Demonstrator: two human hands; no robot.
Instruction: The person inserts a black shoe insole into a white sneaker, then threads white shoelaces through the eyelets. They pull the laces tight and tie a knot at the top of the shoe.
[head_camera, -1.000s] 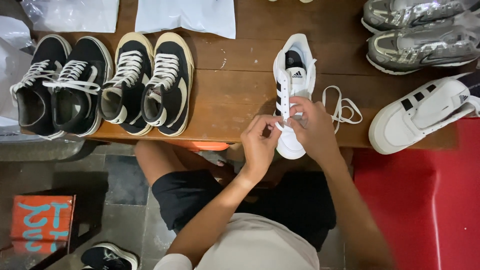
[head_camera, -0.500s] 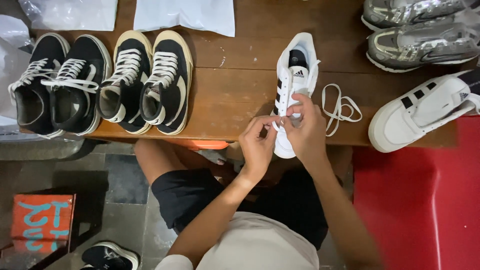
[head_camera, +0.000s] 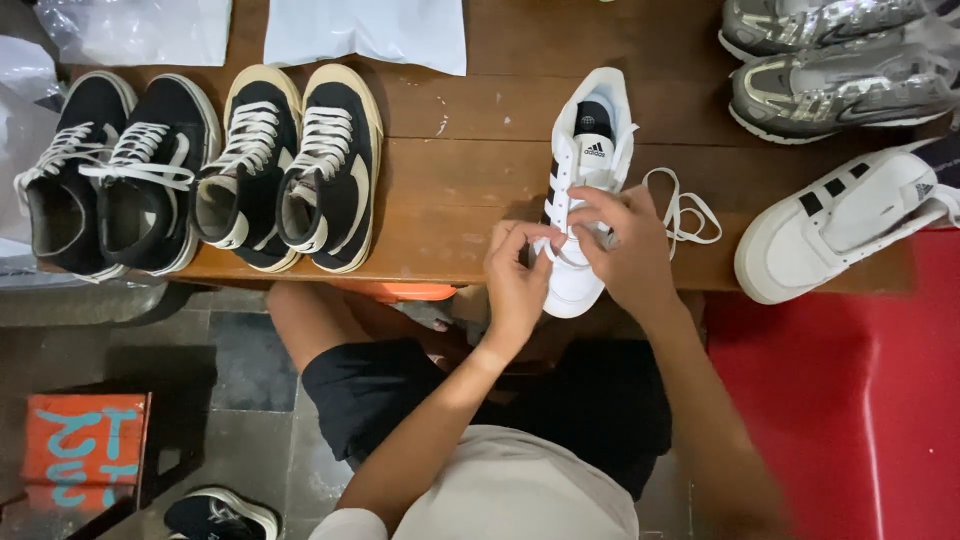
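Far left of frame: pair of black high-top sneakers (head_camera: 105, 180) with white laces, toes pointing to the near edge of the wooden table (head_camera: 450, 215). Just right of them, touching side by side: second black pair with cream soles (head_camera: 295, 170). Upper left: clear plastic bag (head_camera: 140, 25); upper centre: white flat packet (head_camera: 365, 30). Lower left, on the floor: orange box (head_camera: 85, 445) with blue marks, and beside it the toe of a black shoe (head_camera: 220, 515).

Centre: white sneaker with black stripes (head_camera: 585, 165), toe overhanging the table's near edge. Left hand (head_camera: 520, 280) at the sneaker's left side, thumb and forefinger pinched together on the white lace (head_camera: 685, 205) near the toe end. Right hand (head_camera: 625, 250) over the eyelets, fingers curled and closed on the same lace; loose loops trailing on the table just right of the shoe.

Right of frame: matching white sneaker (head_camera: 850, 225) lying tilted. Upper right: pair of silver running shoes (head_camera: 840, 60). Lower right: red floor surface (head_camera: 860, 420).
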